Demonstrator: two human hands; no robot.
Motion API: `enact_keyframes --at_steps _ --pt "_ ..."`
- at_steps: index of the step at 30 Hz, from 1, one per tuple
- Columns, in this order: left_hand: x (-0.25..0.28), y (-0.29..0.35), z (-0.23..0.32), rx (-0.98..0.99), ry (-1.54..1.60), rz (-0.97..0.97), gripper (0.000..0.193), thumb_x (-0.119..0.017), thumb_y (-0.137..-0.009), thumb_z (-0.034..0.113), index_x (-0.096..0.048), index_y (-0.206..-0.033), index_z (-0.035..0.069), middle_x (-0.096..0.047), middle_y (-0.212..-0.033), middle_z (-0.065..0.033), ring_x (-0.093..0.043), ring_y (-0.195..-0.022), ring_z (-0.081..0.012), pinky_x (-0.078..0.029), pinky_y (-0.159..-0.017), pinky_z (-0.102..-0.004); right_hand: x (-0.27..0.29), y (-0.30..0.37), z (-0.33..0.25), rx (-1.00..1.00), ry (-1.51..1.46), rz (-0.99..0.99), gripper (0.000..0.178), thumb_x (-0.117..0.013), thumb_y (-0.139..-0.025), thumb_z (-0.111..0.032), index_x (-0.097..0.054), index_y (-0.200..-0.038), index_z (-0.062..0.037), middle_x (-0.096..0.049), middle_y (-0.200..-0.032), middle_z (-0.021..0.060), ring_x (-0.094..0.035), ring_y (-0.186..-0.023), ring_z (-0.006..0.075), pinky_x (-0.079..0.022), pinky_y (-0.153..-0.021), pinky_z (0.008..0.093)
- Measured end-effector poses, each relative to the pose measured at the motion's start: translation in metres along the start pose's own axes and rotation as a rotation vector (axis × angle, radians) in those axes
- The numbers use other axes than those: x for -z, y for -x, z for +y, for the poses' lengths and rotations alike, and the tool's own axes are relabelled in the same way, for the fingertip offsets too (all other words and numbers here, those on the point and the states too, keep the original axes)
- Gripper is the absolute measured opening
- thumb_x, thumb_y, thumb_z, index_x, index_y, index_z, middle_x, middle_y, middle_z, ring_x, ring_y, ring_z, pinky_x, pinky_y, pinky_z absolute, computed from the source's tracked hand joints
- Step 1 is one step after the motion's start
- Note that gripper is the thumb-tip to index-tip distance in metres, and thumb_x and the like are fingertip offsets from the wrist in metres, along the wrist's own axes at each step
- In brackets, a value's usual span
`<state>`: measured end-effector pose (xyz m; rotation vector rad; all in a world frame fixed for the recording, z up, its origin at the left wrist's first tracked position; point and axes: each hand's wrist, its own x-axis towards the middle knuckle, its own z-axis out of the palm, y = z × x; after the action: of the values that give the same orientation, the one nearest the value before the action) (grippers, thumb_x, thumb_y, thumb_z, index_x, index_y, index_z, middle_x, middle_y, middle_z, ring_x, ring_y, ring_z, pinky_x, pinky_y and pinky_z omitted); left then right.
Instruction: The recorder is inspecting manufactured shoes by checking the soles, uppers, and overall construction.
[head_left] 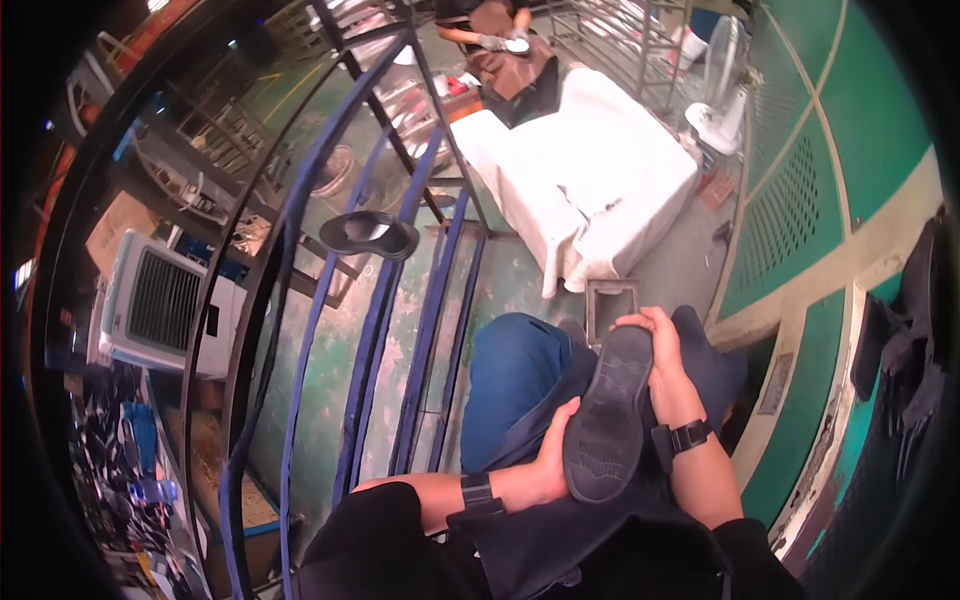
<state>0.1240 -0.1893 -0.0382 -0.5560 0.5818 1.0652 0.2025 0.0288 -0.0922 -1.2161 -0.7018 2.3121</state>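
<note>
- Right of the blue-padded rack (372,345), our left grip (545,468) is closed on the near part of a black shoe sole (605,420), thumb laid up along its rack-side edge!
- Our right grip (666,352) curls around the far part, on the side away from the rack, fingertips bent over the end; both grips are only as wide as the sole between them.
- The sole itself sits right of the rack, tread facing up at us.
- Its long axis runs away from us, far end leaning away from the rack, broader-looking end pointing back our way.
- Atop the rack, another glossy black piece (370,236)!
</note>
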Motion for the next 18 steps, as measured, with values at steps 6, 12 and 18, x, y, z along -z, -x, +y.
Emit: enact_keyframes --at_steps 6,12,18 --pt "0.001 -0.001 -0.001 -0.079 -0.008 0.066 0.083 -0.039 -0.091 0.071 -0.056 -0.136 0.003 -0.064 -0.124 -0.0252 -0.065 -0.108 -0.0456 -0.052 -0.097 -0.0542 -0.012 -0.005 0.007 0.000 0.045 -0.006 0.046 -0.050 -0.095 -0.039 -0.073 -0.090 0.0002 -0.071 -0.082 0.0129 -0.066 -0.071 0.0213 -0.054 -0.068 0.0323" --pt "-0.004 -0.002 0.002 -0.009 0.113 -0.035 0.082 -0.040 -0.090 0.073 -0.055 -0.138 0.008 -0.063 -0.126 -0.0207 -0.064 -0.109 -0.0410 -0.051 -0.101 -0.0533 -0.012 -0.010 0.003 0.006 0.026 -0.006 0.041 -0.052 -0.094 -0.032 -0.070 -0.086 0.0041 -0.069 -0.078 0.0168 -0.066 -0.066 0.0241 -0.055 -0.063 0.0328" --pt "0.003 -0.003 -0.004 -0.045 0.042 -0.004 0.083 -0.039 -0.091 0.072 -0.053 -0.140 0.008 -0.062 -0.128 -0.0211 -0.063 -0.111 -0.0400 -0.049 -0.104 -0.0529 -0.006 -0.011 0.010 0.018 0.025 0.007 0.038 -0.052 -0.092 -0.028 -0.068 -0.089 0.0065 -0.070 -0.081 0.0188 -0.067 -0.067 0.0252 -0.056 -0.064 0.0336"
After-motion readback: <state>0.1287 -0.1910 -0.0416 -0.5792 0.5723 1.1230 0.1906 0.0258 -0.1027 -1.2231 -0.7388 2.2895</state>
